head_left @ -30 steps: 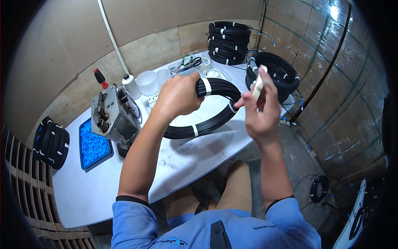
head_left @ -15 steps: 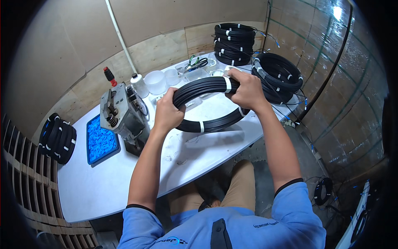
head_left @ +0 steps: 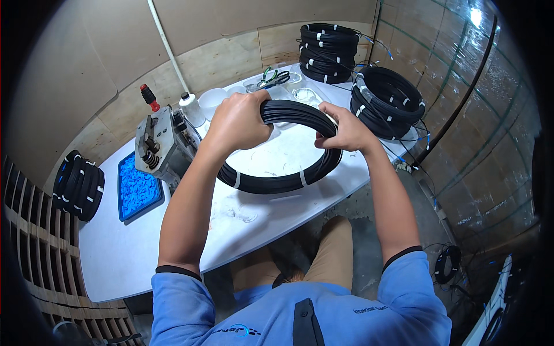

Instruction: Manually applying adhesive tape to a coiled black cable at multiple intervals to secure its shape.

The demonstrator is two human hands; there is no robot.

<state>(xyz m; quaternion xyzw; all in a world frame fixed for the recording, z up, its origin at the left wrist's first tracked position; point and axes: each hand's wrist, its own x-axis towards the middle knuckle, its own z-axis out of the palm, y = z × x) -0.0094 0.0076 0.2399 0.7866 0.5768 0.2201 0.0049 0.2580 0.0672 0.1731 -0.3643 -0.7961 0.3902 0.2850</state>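
Observation:
Between my hands, tilted above the white table (head_left: 254, 222), is a coil of black cable (head_left: 271, 183) bound with white tape bands. My left hand (head_left: 241, 122) is closed round the coil's upper left part, its fingertips hidden behind the bundle. On the right side, my right hand (head_left: 346, 130) grips the coil between the thumb and the fingers. Two white bands show on the coil's lower, nearer stretch.
A metal machine (head_left: 164, 144) stands at left beside a tray of small blue pieces (head_left: 138, 193). Cable coils are stacked at the back (head_left: 327, 55), at the right (head_left: 386, 106) and at far left (head_left: 79, 187). Pliers (head_left: 268, 75), a bottle (head_left: 191, 108) and a tub (head_left: 211, 99) sit behind.
The coil has turned in my hands, its taped spots shifting round. My left hand has risen along the rim, and my right hand has moved slightly down, its thumb now inside the ring.

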